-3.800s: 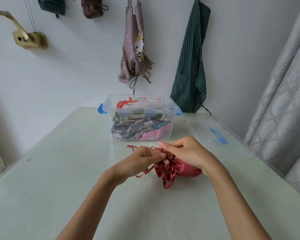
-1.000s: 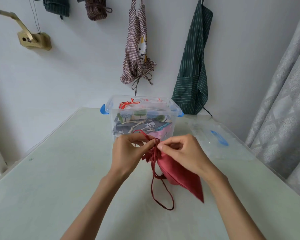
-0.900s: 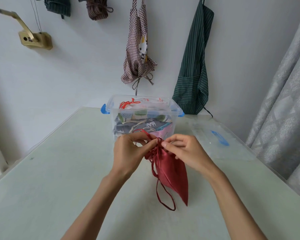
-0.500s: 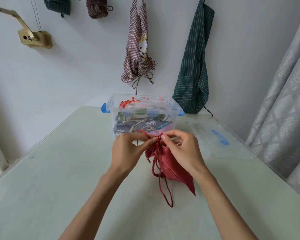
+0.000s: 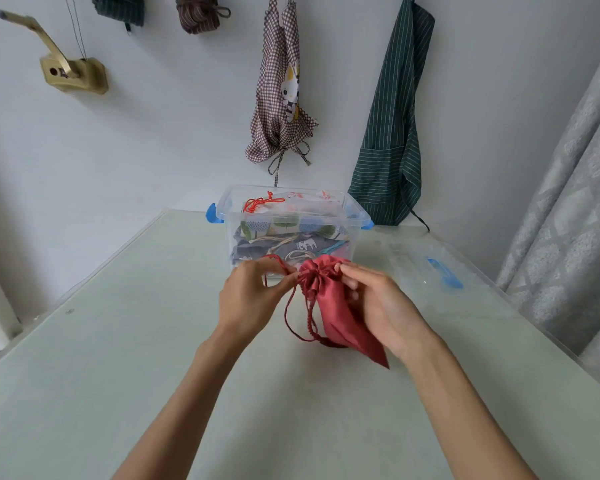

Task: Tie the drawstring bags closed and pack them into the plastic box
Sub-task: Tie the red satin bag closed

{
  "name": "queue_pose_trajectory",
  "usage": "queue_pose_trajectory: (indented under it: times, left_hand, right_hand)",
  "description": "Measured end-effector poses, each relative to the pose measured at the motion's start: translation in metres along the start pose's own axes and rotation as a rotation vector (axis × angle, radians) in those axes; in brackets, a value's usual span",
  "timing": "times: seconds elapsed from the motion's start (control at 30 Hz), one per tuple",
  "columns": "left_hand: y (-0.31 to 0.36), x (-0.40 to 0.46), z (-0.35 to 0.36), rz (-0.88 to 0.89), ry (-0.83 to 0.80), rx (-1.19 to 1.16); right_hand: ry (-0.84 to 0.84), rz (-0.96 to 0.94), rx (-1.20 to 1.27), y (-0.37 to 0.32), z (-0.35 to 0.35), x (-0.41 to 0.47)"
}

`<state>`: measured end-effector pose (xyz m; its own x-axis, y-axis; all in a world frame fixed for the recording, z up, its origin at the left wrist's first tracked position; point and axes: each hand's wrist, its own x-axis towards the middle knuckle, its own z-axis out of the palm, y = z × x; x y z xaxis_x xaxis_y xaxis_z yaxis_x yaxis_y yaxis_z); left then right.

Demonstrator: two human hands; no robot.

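Observation:
A red drawstring bag (image 5: 340, 310) hangs above the table between my hands, its mouth gathered shut and its lower corner pointing down to the right. My left hand (image 5: 250, 299) pinches the red drawstring (image 5: 293, 317) just left of the gathered mouth; loops of the cord dangle below. My right hand (image 5: 378, 303) holds the bag's neck and side from the right. Directly behind stands the clear plastic box (image 5: 355, 216) with blue latches, holding several patterned drawstring bags, one with an orange cord on top.
The box's clear lid (image 5: 426, 268) with a blue latch lies on the table to the right. Aprons hang on the wall behind. A grey curtain (image 5: 568, 202) runs along the table's right edge. The pale green table (image 5: 118, 341) stretches to the left and front.
The bag was lifted off the table. Over the last second its mouth has been gathered shut, my right hand shifting from the cord to the bag's neck while the left keeps the cord.

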<state>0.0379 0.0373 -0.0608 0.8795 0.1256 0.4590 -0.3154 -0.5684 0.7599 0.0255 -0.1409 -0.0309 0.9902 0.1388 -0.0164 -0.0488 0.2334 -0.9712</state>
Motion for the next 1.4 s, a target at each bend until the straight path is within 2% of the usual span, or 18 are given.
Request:
queue_pose_trajectory:
  times: [0.03,0.1,0.2,0.23,0.33,0.37,0.4,0.43,0.47,0.6,0.7,0.77,0.9,0.93,1.03,1.1,1.27,1.4]
  left_hand:
    - [0.0,-0.001,0.001,-0.001,-0.008,0.007]
    - [0.004,-0.003,0.003,0.005,-0.034,0.0]
    - [0.009,-0.002,0.002,0.04,-0.068,-0.003]
    - [0.009,-0.001,0.001,0.045,-0.073,0.011]
    - [0.007,0.0,-0.002,0.044,-0.119,0.05]
    - [0.006,-0.001,-0.001,0.05,-0.146,0.061]
    - [0.006,-0.002,0.001,0.054,-0.165,0.073]
    - [0.006,-0.002,0.003,0.052,-0.17,0.084]
    - [0.005,-0.002,0.005,0.045,-0.165,0.09]
    - [0.002,-0.002,0.01,0.021,-0.153,0.055]
    - [0.009,-0.003,0.007,0.053,-0.156,0.03]
    - [0.011,-0.001,0.003,0.052,-0.136,0.013]
    - [0.009,-0.002,0.0,0.039,-0.109,0.089]
    - [0.009,-0.004,0.0,0.026,-0.097,0.117]
    - [0.01,-0.007,0.001,-0.033,-0.122,0.167]
    - [0.012,-0.007,-0.003,-0.075,-0.217,0.196]
    - [0.012,-0.005,-0.031,-0.25,-0.429,0.197]
    - [0.018,-0.02,-0.037,-0.392,-0.602,0.114]
  right_hand:
    - [-0.075,0.078,0.124,-0.002,-0.001,-0.002]
    - [-0.127,0.136,0.196,-0.002,-0.002,-0.003]
    - [-0.037,0.133,0.193,0.001,-0.008,-0.001]
    - [-0.008,0.1,0.042,0.001,-0.009,0.001]
    - [0.181,-0.066,-0.847,0.003,-0.013,0.001]
    - [0.28,-0.11,-1.067,0.002,-0.013,0.0]
    - [0.356,-0.152,-1.153,0.0,-0.01,-0.001]
    - [0.385,-0.176,-1.139,-0.003,-0.009,-0.003]
    - [0.35,-0.161,-1.006,-0.004,-0.009,-0.002]
    - [0.043,0.006,-0.115,-0.016,-0.009,-0.004]
    - [0.012,0.022,0.02,-0.016,-0.015,-0.003]
    - [0.067,-0.005,-0.21,-0.014,-0.017,-0.003]
    - [0.368,-0.226,-1.319,0.0,-0.02,-0.001]
    - [0.409,-0.268,-1.459,0.002,-0.016,-0.003]
    - [0.376,-0.204,-1.55,0.003,-0.009,-0.006]
    - [0.255,-0.09,-1.412,0.002,-0.009,-0.007]
    - [-0.051,0.192,-0.517,-0.008,0.001,-0.035]
    - [-0.227,0.196,-0.338,-0.005,0.001,-0.06]
